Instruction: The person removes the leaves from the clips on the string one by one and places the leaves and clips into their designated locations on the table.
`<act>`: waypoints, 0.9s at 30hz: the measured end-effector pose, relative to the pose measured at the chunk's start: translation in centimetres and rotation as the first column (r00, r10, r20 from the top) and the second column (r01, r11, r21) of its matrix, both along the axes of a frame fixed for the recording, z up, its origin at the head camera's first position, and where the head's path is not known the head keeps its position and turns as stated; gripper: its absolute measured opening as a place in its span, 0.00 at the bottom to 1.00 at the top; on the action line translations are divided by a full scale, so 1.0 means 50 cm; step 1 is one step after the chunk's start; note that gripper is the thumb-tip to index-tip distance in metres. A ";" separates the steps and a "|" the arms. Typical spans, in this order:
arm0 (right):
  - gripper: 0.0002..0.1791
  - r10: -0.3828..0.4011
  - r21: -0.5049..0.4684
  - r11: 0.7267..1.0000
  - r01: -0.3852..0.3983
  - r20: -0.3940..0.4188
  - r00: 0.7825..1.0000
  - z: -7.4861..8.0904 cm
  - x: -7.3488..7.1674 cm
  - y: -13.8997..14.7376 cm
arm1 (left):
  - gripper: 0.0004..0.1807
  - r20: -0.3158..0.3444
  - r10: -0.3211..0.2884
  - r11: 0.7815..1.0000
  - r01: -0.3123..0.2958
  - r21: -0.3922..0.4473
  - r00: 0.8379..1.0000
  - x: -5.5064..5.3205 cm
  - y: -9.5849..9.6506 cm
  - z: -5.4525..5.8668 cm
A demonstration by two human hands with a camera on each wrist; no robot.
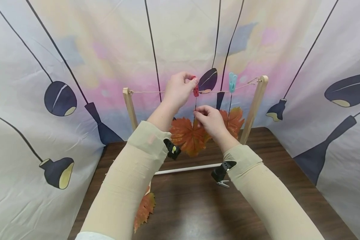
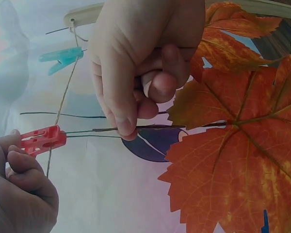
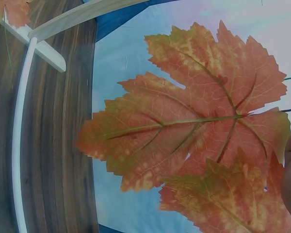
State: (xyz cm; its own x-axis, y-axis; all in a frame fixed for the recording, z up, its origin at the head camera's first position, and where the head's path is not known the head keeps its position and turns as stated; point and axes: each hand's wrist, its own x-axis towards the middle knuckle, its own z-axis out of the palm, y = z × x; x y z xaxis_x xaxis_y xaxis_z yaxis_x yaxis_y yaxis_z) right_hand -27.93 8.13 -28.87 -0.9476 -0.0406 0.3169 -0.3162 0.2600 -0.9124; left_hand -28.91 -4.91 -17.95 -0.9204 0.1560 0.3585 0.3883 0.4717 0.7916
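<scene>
A red clothespin [image 1: 196, 91] sits on a thin string [image 1: 147, 92], and my left hand [image 1: 180, 88] pinches its upper end. Below it, my right hand [image 1: 211, 121] pinches the dark stem [image 2: 157, 127] of an orange artificial maple leaf [image 1: 190, 135] between thumb and fingertips. The stem's thin upper end runs up to the clothespin's jaws; whether they grip it I cannot tell. To the right, a teal clothespin [image 1: 232, 82] on the same string has a second orange leaf [image 1: 235, 120] hanging under it, partly hidden by my right hand.
Two wooden posts [image 1: 254, 108] carry the string, with a white rod [image 1: 189, 169] low between them. On the brown table [image 1: 192, 210] lies a pale clothespin [image 1: 223, 183] near my right wrist. Another orange leaf [image 1: 145, 208] shows beside my left forearm.
</scene>
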 end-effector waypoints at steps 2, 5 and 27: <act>0.12 0.002 -0.001 1.000 -0.002 -0.003 1.000 0.000 0.001 0.000 | 0.14 0.005 -0.001 1.000 0.000 0.017 1.000 0.000 0.000 0.001; 0.12 0.000 0.002 1.000 0.000 -0.004 1.000 0.002 0.002 -0.001 | 0.13 0.010 -0.015 0.998 0.014 0.057 1.000 -0.001 0.000 0.004; 0.10 0.024 0.031 0.999 -0.023 -0.011 1.000 -0.010 0.010 -0.001 | 0.11 -0.065 0.036 0.988 -0.025 0.154 0.997 0.011 -0.004 0.014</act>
